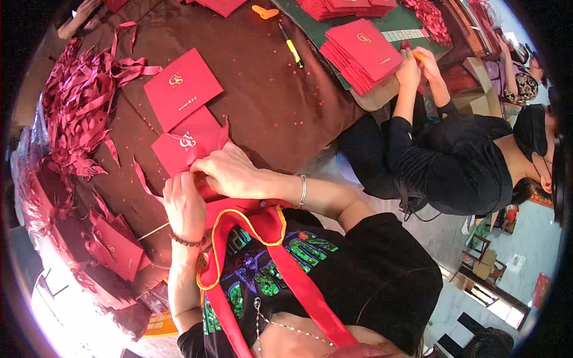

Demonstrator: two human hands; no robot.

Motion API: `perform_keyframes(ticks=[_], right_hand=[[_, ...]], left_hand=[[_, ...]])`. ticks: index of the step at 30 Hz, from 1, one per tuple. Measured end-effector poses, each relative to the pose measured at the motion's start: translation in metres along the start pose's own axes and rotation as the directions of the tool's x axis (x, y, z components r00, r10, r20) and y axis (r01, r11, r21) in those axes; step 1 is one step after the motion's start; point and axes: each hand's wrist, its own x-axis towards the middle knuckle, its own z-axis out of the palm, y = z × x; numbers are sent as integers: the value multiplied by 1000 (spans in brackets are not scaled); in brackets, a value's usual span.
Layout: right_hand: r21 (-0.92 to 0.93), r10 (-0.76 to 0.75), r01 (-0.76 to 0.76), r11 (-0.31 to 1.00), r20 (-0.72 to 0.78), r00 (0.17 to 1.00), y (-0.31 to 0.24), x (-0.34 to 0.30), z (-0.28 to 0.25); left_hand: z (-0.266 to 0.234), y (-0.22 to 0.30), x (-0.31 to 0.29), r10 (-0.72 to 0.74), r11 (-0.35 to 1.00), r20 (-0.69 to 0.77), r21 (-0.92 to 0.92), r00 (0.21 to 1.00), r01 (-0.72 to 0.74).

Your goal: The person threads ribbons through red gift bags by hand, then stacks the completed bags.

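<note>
Two hands are being held together at the near edge of a red card [172, 153], where a red ribbon [224, 136] is being pinched by the nearly closed fingertips of the right hand [228, 172]; the fingers of the left hand [184, 206] are being curled in beside them, but their hold cannot be made out. The red card is being supported by a brown tablecloth [262, 77] and overlapped at its far edge by a second card [184, 89]. Left of the red card, a ribbon heap [83, 110] is being displayed; well to its right, a card stack [365, 53] is being handled near by a co-worker's hands [410, 71].
</note>
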Motion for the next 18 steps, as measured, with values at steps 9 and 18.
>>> perform_keyframes(ticks=[9, 18], right_hand=[[239, -6, -4, 971, 42, 999, -4, -8, 4], [-20, -135, 134, 991, -53, 989, -2, -18, 0]], left_hand=[[-16, -12, -9, -288, 760, 240, -532, 927, 374], [-17, -35, -9, 28, 981, 85, -192, 996, -11]])
